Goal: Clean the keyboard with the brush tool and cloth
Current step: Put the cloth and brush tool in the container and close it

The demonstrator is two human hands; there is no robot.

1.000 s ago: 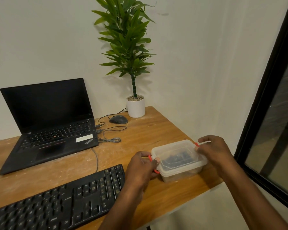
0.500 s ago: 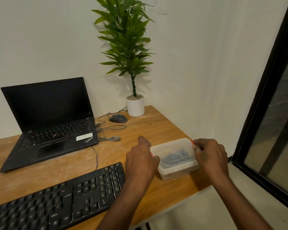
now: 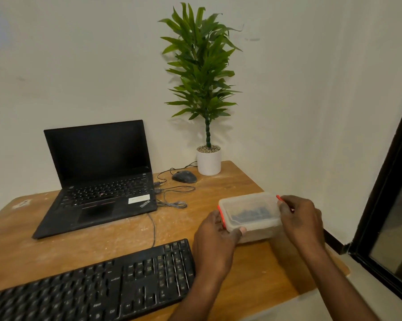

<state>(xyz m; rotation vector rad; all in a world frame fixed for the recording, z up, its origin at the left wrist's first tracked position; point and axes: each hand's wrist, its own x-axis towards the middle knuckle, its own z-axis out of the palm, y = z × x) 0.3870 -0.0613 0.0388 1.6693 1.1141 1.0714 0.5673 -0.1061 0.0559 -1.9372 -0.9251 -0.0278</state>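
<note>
A black keyboard (image 3: 98,290) lies along the front of the wooden desk (image 3: 116,242). To its right is a clear plastic box (image 3: 249,216) with a lid and orange side clips, something dark showing through it. My left hand (image 3: 215,237) grips the box's left end, thumb on the front edge by the orange clip. My right hand (image 3: 300,218) holds the right end, fingers curled at the other orange clip. No brush or cloth is plainly visible.
An open black laptop (image 3: 98,177) sits at the back left, with a mouse (image 3: 184,176) and cables beside it. A potted plant (image 3: 208,158) stands at the back corner. The desk's right edge drops off near a dark window frame (image 3: 385,181).
The box has shifted slightly and looks raised at the front. My left hand has moved from the lid's top to gripping the left end. The right hand stays at the right clip.
</note>
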